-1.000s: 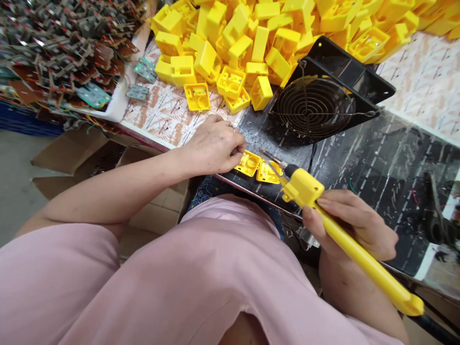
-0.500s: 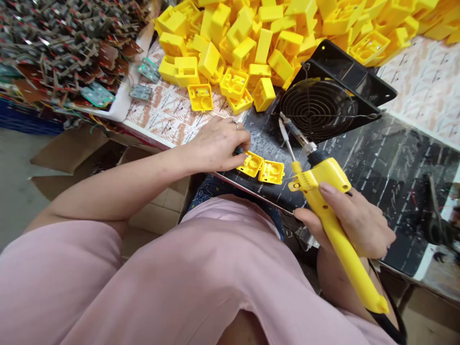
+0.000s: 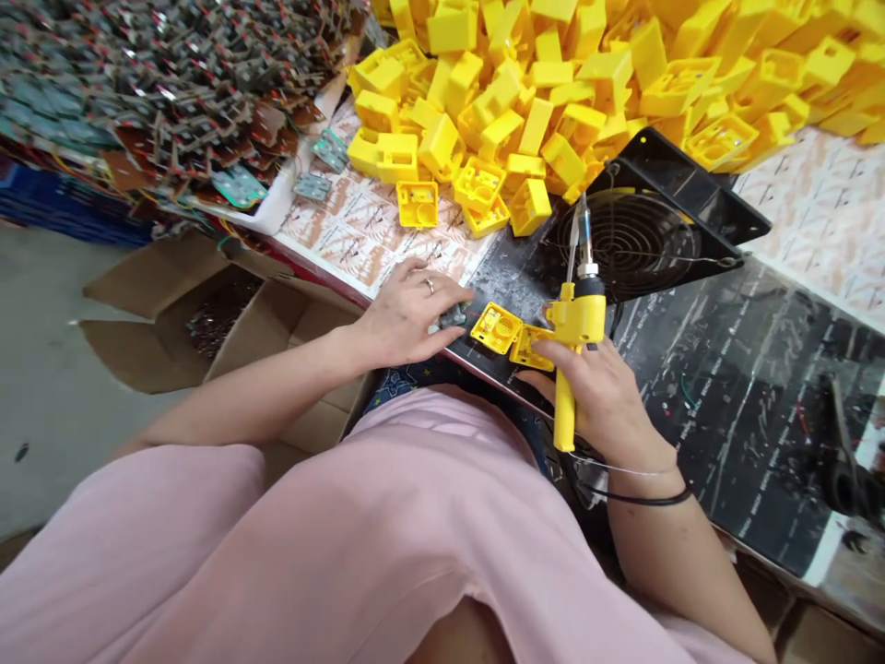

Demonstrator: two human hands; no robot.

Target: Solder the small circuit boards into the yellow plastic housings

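A yellow soldering gun (image 3: 582, 320) is held above the near edge of the tabletop (image 3: 733, 397), gripped by the right hand (image 3: 609, 392). Its long axis runs from the near edge towards the far edge, its handle end turned to the body and its metal tip pointed away, in front of the black fan (image 3: 622, 231).

Two open yellow casings are laid side by side along the near edge. The left casing (image 3: 495, 329) is placed just to the right of the left hand (image 3: 411, 318) and is the nearer to it; the right casing (image 3: 526, 345) is partly covered by the right hand's thumb — whether it is touched cannot be told. Both are turned open side up and look nearly square, so no clear long axis is shown; the row they form runs roughly along the edge.

By the left hand a small circuit board (image 3: 453, 316) is pinched between thumb and forefinger, to the left of the left casing; how it is turned is mostly hidden.

Farther out, a heap of yellow casings (image 3: 532, 74) is spread along the far edge, and a pile of circuit boards (image 3: 207, 92) is stacked beyond the tabletop's left end.
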